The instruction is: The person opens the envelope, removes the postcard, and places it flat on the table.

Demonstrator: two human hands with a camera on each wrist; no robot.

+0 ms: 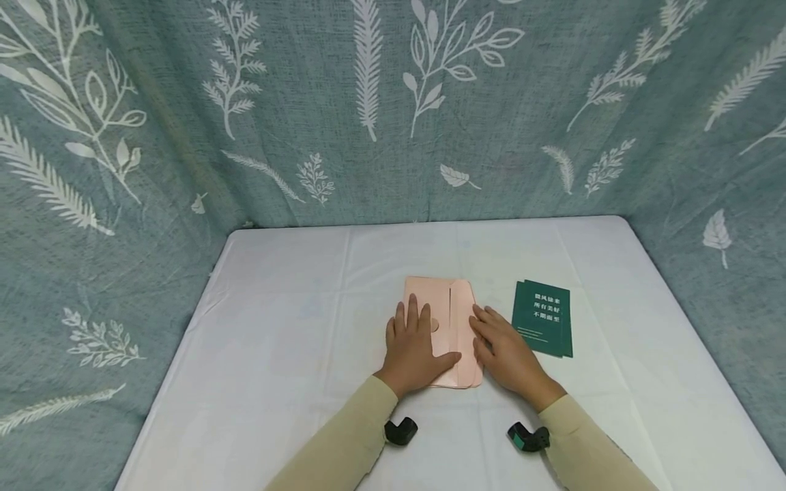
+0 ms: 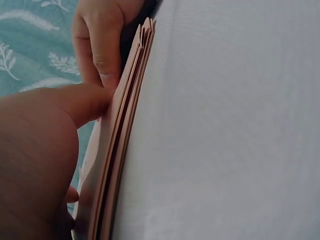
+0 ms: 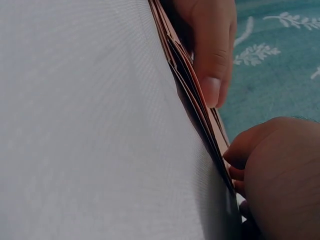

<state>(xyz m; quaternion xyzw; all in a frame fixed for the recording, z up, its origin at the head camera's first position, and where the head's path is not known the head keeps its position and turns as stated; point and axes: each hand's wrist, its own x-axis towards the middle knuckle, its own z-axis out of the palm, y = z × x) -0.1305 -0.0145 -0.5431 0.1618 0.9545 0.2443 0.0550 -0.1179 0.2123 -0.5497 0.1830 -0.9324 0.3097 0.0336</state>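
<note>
A small stack of pink envelopes (image 1: 439,290) lies on the white table, its flap side to the right in the head view. My left hand (image 1: 413,351) rests flat on top, fingers spread and thumb out toward the flap. At the stack's right edge, my right hand (image 1: 508,351) touches the flap with its fingertips, fingers loosely bent. The left wrist view shows the layered edges of the envelopes (image 2: 122,130) side-on. Seen from the right wrist, the envelope layers (image 3: 187,75) gape slightly along one edge.
Two overlapping dark green cards (image 1: 543,319) with white printed characters lie just right of my right hand. A white cloth (image 1: 295,327) covers the table. Green leaf-patterned curtains (image 1: 393,170) hang behind it and at both sides.
</note>
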